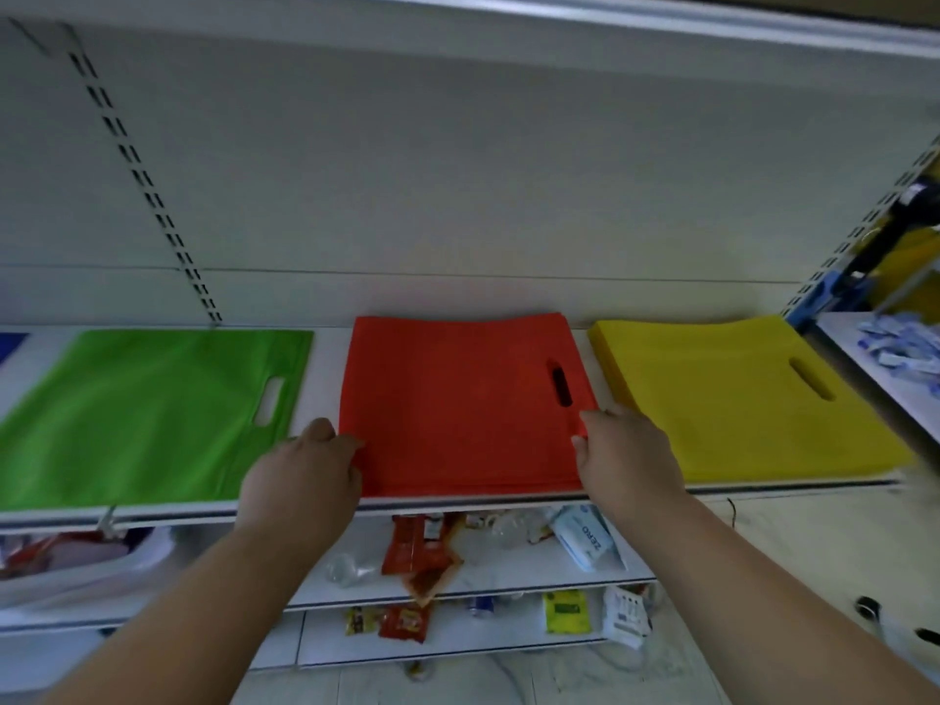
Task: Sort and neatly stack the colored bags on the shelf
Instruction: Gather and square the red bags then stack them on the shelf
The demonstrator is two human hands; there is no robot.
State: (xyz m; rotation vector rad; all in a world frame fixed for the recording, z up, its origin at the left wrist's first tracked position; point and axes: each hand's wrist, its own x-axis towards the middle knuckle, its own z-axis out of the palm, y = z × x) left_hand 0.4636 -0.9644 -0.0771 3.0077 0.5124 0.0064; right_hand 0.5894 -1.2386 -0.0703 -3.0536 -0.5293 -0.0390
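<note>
My left hand (305, 470) and right hand (623, 450) pinch the red bags (458, 404) at nine and three o'clock; my fingers hide beneath. Green bags (142, 414) are cropped left; yellow bags (737, 399) lie right on the shelf (788, 485).

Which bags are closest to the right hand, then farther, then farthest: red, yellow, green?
From the right hand:
1. Red bags, middle; the fingers grip their right edge.
2. Yellow bags, just to the right.
3. Green bags, far left, beyond the red ones.
</note>
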